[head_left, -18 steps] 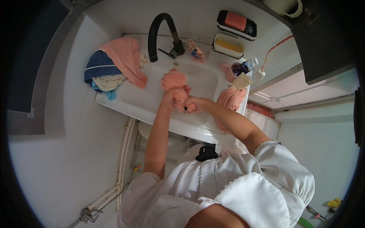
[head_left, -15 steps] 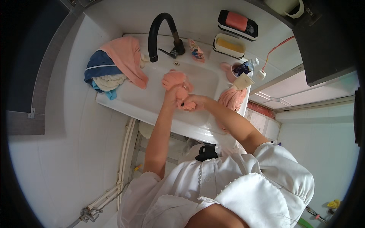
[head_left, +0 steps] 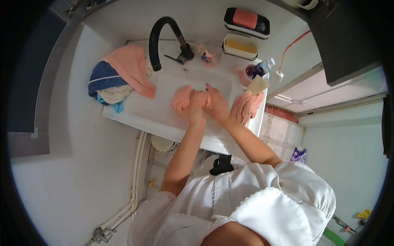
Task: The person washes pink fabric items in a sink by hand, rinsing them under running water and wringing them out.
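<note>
Work in progress at a white sink (head_left: 141, 107), seen from above. Your left hand (head_left: 193, 107) is wrapped around a crumpled pink cloth (head_left: 180, 99), which is gathered into a compact bundle over the basin, in front of the black faucet (head_left: 154, 47). Your right hand (head_left: 217, 105) meets the right end of the bundle, its fingers pointing up along the cloth; whether they close about it or only press against it cannot be told. Judged from this arrangement, the handling of this piece is in mid-course: it is bunched between your two hands, not yet spread out or laid aside. No stream of water shows beneath the spout. Other fabric lies out of your grasp. At the left end of the sink is a heap with a draped salmon cloth (head_left: 128, 61), a dark blue cloth (head_left: 102, 77), a cream cloth (head_left: 113, 94) and a light blue cloth (head_left: 118, 107); at the right edge rests a folded peach cloth (head_left: 246, 108). Which of these pieces are finished and which remain for you to handle, the view does not settle.
</note>
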The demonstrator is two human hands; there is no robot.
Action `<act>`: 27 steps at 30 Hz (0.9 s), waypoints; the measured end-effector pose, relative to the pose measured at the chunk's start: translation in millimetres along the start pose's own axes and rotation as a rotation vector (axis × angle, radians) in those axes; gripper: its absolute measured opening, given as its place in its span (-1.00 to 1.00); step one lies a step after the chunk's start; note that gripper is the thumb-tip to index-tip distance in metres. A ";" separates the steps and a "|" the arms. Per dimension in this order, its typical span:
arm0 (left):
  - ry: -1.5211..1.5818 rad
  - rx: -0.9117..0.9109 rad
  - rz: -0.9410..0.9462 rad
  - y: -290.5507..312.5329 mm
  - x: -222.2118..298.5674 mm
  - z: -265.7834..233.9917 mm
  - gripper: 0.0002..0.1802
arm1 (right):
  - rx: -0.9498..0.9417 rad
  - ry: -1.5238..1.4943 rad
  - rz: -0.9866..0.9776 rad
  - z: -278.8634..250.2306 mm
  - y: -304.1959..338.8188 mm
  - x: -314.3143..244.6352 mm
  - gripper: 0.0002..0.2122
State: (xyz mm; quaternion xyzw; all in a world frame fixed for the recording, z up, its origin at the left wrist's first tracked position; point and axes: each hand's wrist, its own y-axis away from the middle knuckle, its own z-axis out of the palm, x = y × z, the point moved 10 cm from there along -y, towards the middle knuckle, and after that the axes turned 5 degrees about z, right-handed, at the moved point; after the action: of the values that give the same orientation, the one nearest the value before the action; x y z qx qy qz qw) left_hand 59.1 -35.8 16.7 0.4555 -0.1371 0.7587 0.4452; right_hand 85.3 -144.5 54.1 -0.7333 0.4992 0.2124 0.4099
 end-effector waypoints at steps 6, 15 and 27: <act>-0.328 -0.241 0.356 -12.5 40.7 20.3 -0.82 | -0.462 -0.202 0.026 27.8 -22.3 -14.0 -0.71; -0.258 -0.394 -0.082 -44.1 0.9 19.2 -0.80 | -1.062 -0.902 0.588 109.7 38.9 25.7 -0.74; -0.093 -0.563 -0.568 -11.9 14.5 9.5 -0.78 | -0.102 0.046 -0.014 42.5 26.0 0.4 0.05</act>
State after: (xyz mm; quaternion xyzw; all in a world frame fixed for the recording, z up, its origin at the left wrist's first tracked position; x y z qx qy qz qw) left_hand 71.3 -27.0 31.3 0.3694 -0.2283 0.5168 0.7378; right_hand 66.0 -114.6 19.3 -0.7613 0.4920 0.2179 0.3618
